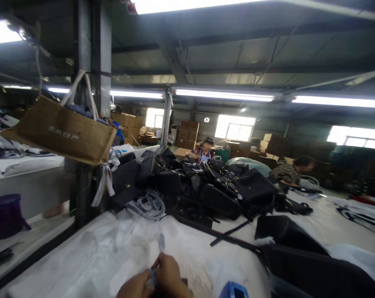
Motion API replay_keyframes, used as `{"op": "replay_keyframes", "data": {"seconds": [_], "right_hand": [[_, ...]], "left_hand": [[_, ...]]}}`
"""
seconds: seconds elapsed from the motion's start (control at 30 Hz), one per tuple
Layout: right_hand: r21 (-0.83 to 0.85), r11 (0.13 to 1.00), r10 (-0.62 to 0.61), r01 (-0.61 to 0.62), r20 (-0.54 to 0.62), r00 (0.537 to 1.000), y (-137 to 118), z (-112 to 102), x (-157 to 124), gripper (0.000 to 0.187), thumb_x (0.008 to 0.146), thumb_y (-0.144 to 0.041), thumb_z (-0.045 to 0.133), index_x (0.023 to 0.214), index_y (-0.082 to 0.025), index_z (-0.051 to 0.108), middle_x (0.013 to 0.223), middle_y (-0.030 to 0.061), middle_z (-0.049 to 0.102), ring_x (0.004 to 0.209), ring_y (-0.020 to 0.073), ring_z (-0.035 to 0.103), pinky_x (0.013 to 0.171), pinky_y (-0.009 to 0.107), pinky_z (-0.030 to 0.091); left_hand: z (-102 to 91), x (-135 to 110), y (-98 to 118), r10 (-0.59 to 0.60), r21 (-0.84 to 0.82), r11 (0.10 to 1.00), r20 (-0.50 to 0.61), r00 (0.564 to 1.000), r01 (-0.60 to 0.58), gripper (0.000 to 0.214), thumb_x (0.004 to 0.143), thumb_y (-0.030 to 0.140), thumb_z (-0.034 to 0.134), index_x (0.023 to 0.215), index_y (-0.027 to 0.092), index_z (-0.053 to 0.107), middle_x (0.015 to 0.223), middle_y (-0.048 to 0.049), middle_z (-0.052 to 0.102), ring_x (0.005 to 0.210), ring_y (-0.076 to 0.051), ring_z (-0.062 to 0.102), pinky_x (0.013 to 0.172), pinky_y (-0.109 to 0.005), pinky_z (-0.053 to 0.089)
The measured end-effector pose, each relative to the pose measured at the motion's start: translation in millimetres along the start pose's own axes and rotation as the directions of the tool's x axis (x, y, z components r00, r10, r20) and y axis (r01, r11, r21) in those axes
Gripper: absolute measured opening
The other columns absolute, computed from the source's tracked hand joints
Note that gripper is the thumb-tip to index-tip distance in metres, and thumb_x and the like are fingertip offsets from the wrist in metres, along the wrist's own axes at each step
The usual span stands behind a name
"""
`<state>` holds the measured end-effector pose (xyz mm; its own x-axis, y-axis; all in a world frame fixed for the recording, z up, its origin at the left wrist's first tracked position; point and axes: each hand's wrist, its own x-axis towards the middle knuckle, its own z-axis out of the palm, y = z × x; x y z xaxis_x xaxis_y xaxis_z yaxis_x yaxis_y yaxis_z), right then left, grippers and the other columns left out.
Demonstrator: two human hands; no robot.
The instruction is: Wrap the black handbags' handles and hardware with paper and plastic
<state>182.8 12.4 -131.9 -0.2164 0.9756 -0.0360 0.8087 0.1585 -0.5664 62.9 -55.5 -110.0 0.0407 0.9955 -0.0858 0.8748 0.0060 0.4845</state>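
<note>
Apparently working a pale strip [161, 243] over the table [237, 263], inward of its left edge; pinching it between narrow-set fingers of right hand [169, 271] and left hand [136, 284], too blurred for detail; next, probably calls for steady, paired grip

White lettering [63, 133] "东风日产", on brown tote bag [66, 142]

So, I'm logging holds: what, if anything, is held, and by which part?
A pale grey strip, held in the right hand below its protruding upper end; what the left hand holds is unclear.
</note>
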Motion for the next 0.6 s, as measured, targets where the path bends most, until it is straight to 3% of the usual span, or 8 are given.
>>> {"op": "replay_keyframes", "data": {"seconds": [0.07,0.2,0.3,0.4,0.6], "right_hand": [[-0.007,1.0,-0.022,0.022,0.022,1.0,7,-9,-4,0.024,0.076,-0.011,0.055,0.091,-0.021,0.07,0.096,0.0063,0.074,0.094,0.0207,0.066,0.074,0.025,0.042],[-0.029,0.997,-0.073,0.075,0.059,0.996,33,-35,-20,0.023,0.088,-0.025,0.048,0.102,-0.023,0.066,0.1,0.005,0.072,0.095,0.02,0.063,0.077,0.027,0.039],[-0.052,0.994,-0.095,0.101,0.113,0.989,53,-49,-40,0.018,0.08,-0.031,0.061,0.096,-0.024,0.067,0.094,0.0027,0.072,0.09,0.0203,0.063,0.072,0.026,0.038],[-0.069,0.991,-0.104,0.112,0.115,0.988,63,-50,-56,0.021,0.072,-0.026,0.069,0.092,-0.023,0.068,0.094,0.0016,0.07,0.089,0.0196,0.062,0.071,0.025,0.038],[-0.066,0.988,-0.136,0.14,0.061,0.989,54,-38,-60,0.014,0.078,-0.025,0.063,0.091,-0.024,0.067,0.094,0.0008,0.067,0.09,0.0173,0.06,0.076,0.024,0.038]], "left_hand": [[5.0,4,-8,-0.004,-0.023,1.0,0.002,1.0,0.004,0.012,0.084,0.022,0.057,0.092,0.022,0.066,0.094,-0.0032,0.073,0.092,-0.021,0.066,0.075,-0.028,0.045],[13.4,14,-25,-0.021,-0.056,0.998,0.018,1.0,0.022,0.011,0.08,0.03,0.055,0.08,0.022,0.062,0.08,-0.0019,0.071,0.08,-0.021,0.065,0.062,-0.026,0.035],[16.7,18,-31,-0.03,-0.074,0.997,0.017,0.999,0.031,0.013,0.078,0.033,0.056,0.074,0.021,0.059,0.073,-0.0005,0.068,0.073,-0.019,0.063,0.058,-0.025,0.03],[18.0,21,-31,-0.015,-0.077,0.997,0.016,1.0,0.017,0.014,0.076,0.033,0.056,0.07,0.021,0.056,0.069,0.001,0.066,0.069,-0.017,0.061,0.056,-0.025,0.028],[17.4,25,-29,0.049,-0.036,0.998,0.023,0.999,-0.048,0.022,0.081,0.039,0.052,0.07,0.021,0.056,0.068,0.0009,0.066,0.068,-0.017,0.061,0.054,-0.025,0.029]]}}
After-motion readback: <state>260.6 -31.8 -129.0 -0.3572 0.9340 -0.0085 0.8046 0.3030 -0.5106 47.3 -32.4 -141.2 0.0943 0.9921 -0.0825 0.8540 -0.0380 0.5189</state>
